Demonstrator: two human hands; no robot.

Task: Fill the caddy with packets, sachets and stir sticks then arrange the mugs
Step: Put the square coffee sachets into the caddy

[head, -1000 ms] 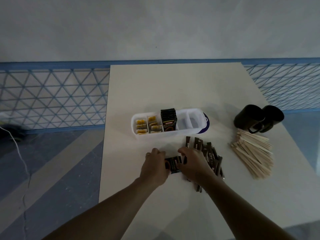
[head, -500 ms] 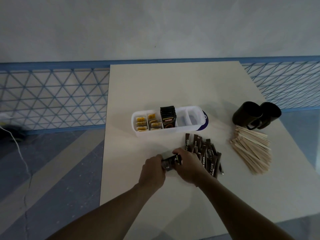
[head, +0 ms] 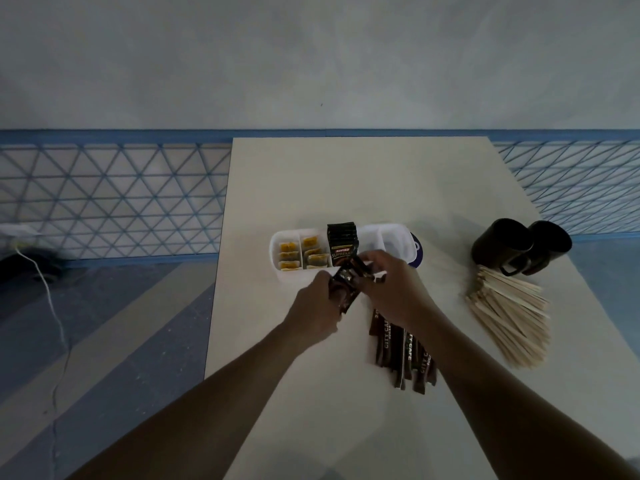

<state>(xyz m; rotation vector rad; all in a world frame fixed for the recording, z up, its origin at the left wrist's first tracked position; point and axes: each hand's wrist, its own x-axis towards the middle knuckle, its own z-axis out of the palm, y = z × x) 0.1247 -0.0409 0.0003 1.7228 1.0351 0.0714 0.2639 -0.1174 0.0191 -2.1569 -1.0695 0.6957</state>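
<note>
A white caddy (head: pixel 398 237) sits mid-table; its left compartments hold yellow tea packets (head: pixel 294 252) and an upright stack of black coffee packets (head: pixel 342 244). Just in front of the caddy, my left hand (head: pixel 313 308) and my right hand (head: pixel 391 289) together grip a small bundle of dark sachets (head: pixel 346 285), lifted off the table and tilted. A pile of brown stick sachets (head: pixel 401 355) lies under my right wrist. Wooden stir sticks (head: pixel 509 317) lie to the right. Two black mugs (head: pixel 516 245) stand behind them.
The cream table (head: pixel 363 174) has its left edge close to my left arm. A blue lattice fence (head: pixel 110 199) runs behind it. A white cable (head: pixel 52 296) trails on the floor at left.
Both hands have lifted the bundle of dark sachets off the table and carried it up toward the caddy. The camera view has shifted slightly.
</note>
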